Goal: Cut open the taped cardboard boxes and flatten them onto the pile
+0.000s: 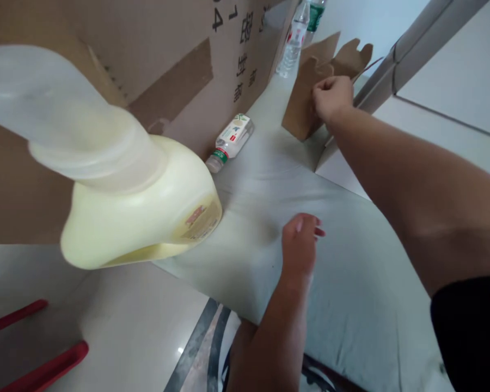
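My right hand (330,98) reaches far forward and grips the top edge of a folded brown cardboard piece (300,109) that stands upright on a pale grey-green sheet (351,283). My left hand (299,245) lies palm down on the sheet nearer to me, holding nothing. A small clear bottle with a white label and green cap (231,141) lies on its side between the hands, beside a big cardboard box (147,54).
A pale yellow detergent jug (147,212) with a translucent cap lies on its side at the left, close to the camera. Two water bottles (296,38) stand at the far end. Red bars (44,370) lie on the glossy floor at bottom left. A grey frame (412,49) runs at the right.
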The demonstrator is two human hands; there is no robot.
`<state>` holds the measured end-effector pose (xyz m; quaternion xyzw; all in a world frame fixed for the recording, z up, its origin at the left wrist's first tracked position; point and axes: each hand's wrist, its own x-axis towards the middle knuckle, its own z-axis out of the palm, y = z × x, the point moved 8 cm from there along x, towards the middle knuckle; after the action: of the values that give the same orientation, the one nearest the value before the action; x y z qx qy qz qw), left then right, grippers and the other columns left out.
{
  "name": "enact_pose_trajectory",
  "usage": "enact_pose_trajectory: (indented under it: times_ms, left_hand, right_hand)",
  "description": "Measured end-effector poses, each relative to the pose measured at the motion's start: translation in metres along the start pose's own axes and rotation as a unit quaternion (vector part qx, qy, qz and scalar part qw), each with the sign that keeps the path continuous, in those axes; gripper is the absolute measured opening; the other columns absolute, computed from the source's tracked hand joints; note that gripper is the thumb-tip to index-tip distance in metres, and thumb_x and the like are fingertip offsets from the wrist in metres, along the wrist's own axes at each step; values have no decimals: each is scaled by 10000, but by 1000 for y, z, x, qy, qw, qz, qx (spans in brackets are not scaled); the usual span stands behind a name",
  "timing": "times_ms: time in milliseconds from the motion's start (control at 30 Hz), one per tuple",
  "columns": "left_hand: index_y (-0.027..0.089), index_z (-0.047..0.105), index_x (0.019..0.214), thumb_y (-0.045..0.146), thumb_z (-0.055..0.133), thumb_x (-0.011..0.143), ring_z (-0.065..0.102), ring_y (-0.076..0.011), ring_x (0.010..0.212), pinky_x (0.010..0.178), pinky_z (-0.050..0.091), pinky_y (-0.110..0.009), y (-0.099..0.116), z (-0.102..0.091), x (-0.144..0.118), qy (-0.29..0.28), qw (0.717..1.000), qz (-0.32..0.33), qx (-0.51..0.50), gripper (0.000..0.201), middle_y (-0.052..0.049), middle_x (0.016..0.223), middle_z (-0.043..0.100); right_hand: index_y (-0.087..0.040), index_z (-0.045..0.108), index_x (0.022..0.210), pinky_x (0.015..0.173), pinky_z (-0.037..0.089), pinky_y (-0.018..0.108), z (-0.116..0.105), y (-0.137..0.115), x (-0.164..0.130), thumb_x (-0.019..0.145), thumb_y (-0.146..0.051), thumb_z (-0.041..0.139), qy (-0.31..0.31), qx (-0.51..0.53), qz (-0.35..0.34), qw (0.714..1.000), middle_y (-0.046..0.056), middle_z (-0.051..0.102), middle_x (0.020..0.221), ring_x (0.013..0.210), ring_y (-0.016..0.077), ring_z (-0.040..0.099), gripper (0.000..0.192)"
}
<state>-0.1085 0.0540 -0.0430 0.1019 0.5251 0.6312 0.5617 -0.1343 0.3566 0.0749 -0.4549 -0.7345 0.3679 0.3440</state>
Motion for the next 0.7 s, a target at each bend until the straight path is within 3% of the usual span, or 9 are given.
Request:
enact_pose_trajectory:
  times_ms: [133,167,233,333,400,467,533,633,700]
  left_hand:
    - [236,554,734,245,535,842,548,-178,827,796,446,-283,37,-62,-10,225,963,146,-19,110,8,727,510]
    - [237,550,751,240,515,855,555,-179,859,822,452,-283,42,-71,-13,254,953,166,-23,110,7,753,517]
    - [235,569,819,246,497,882,585,-186,976,918,459,-293,51,-84,-23,292,931,217,-28,96,-3,853,564]
    - [233,616,990,280,523,903,592,-202,1190,1087,423,-316,62,-90,-43,311,899,305,-49,135,-25,1086,638]
    - [241,640,1091,353,554,926,578,-212,1285,1156,394,-327,68,-78,-57,252,894,366,-62,217,-33,1226,655]
    - [240,689,1095,509,598,930,597,-246,1302,1155,421,-352,71,-49,-67,110,911,392,-58,328,-48,1228,689]
    - [222,753,990,674,651,870,641,-296,1260,1118,473,-388,64,-10,-75,-45,930,364,-37,478,-80,1090,738]
    - [201,777,786,733,773,740,685,-318,1173,1102,496,-402,37,43,-84,-181,938,292,36,535,-105,813,732]
    - [206,774,833,679,819,731,711,-289,1080,1095,498,-395,19,70,-86,-225,928,280,95,487,-87,765,723]
  right_hand:
    - [-117,671,919,655,514,223,-2,-13,-95,878,-173,562,69,-60,-22,996,-34,628,711,602,75,648,129]
    - [-161,647,860,608,501,220,-5,-18,-126,884,-201,589,72,-60,-39,995,-37,615,694,564,72,605,74]
    - [-227,535,756,537,455,234,-18,-22,-191,899,-255,598,72,-46,-63,994,-46,548,641,541,94,557,159]
    - [-290,402,862,476,368,266,-67,-12,-293,913,-372,637,124,16,-53,991,-76,465,639,495,123,491,254]
    - [-308,406,939,546,413,300,-105,-5,-356,941,-428,632,154,27,-76,985,-58,497,684,592,165,553,255]
    - [-319,463,1006,606,438,328,-139,2,-410,943,-457,650,171,6,-112,979,-28,546,755,663,188,568,242]
    - [-324,524,1054,627,436,338,-168,14,-451,909,-444,703,207,-24,-133,969,6,588,915,681,178,541,260]
    - [-352,548,1142,723,476,360,-205,41,-490,779,-385,838,315,-71,-109,940,44,532,1265,783,167,547,466]
    - [-394,493,1272,859,511,398,-220,67,-502,746,-395,861,357,-56,-41,931,62,477,1405,988,214,593,642]
